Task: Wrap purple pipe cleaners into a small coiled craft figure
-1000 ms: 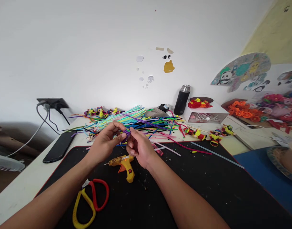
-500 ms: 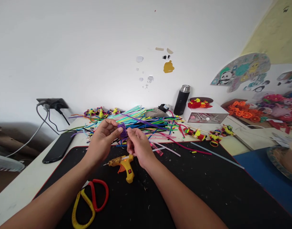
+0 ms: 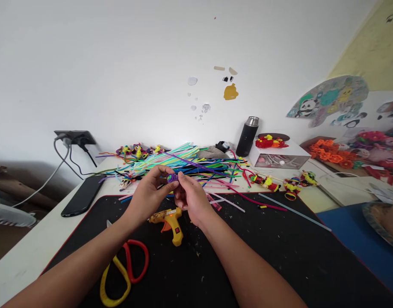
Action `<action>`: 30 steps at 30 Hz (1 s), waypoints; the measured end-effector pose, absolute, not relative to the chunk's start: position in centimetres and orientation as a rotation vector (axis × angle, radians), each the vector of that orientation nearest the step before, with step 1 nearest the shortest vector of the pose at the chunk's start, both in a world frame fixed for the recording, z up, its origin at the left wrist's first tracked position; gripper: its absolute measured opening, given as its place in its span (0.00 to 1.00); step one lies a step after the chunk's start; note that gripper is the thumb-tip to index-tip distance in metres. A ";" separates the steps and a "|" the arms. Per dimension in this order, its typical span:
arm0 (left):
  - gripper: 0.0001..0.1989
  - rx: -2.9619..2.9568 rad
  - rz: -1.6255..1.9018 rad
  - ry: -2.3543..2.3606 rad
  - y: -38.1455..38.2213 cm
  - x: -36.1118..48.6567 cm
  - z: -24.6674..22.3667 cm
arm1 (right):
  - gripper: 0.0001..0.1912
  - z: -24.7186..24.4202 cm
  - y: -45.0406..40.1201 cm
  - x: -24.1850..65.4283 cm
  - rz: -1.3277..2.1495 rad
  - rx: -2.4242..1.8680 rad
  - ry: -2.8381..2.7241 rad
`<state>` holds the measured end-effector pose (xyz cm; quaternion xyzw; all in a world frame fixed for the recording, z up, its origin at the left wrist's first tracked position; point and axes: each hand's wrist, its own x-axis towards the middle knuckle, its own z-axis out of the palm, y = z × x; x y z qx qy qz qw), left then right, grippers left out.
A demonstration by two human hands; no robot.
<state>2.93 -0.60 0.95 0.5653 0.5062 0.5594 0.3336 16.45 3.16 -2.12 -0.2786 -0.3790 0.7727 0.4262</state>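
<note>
A small purple coil, which looks like wound pipe cleaner with a green-blue centre at its end, sits between my two hands above the mat. My left hand pinches it from the left with thumb and fingers. From the right, my right hand has its thumb and fingertips closed on the coil's other side; its curled lower fingers are partly hidden. Below the hands a yellow glue gun lies on the black mat, its small light glowing orange. Scissors with one red and one yellow handle lie beneath my left forearm.
A heap of coloured pipe cleaners spreads along the wall. Small figures, a black flask and a white box stand at the back right. A phone lies at left, near a socket with cables.
The purple coil has turned so its end with the green-blue centre shows; before, its ridged side faced me. My hands have drawn closer together around it. The view has shifted slightly.
</note>
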 end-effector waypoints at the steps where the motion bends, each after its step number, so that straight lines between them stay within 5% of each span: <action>1: 0.15 1.481 1.444 1.319 -0.6 3.0 1.1 | 0.28 -2.2 3.2 16.4 1.938 -0.701 -0.937; 30: 0.15 2.137 0.950 1.681 -1.0 0.9 3.0 | 0.29 -2.3 3.6 16.7 1.906 -0.705 -0.885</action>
